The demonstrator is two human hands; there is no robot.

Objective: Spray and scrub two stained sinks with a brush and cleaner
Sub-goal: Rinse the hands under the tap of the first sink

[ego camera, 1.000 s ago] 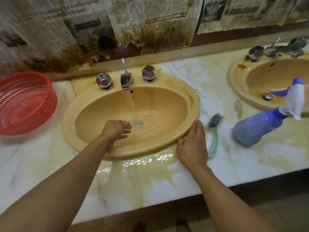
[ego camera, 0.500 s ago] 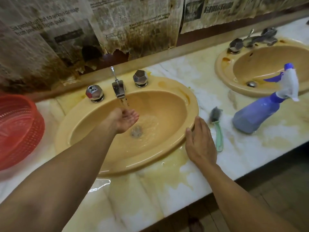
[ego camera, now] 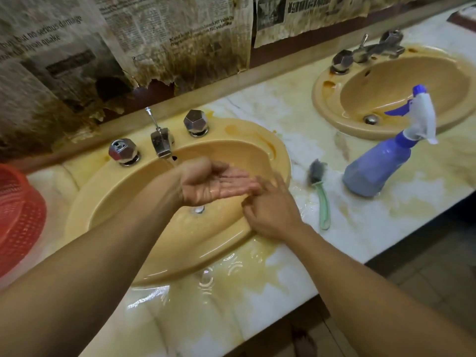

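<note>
Brush [ego camera: 319, 191] lies on the worktop [ego camera: 260, 289] beside my right hand [ego camera: 273, 215]; my left hand [ego camera: 213, 181] is over the sink [ego camera: 85, 202]; fingers loose, holding nothing.

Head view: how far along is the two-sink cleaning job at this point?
Done, apparently: brush and spray bottle lie on the counter between the sinks, and both basins look wet. In hand: left hand and right hand, holding nothing, meet under the running tap over the left sink. To do: orange stains show on the right sink rim and the left sink's back rim; more scrubbing seems likely.
</note>
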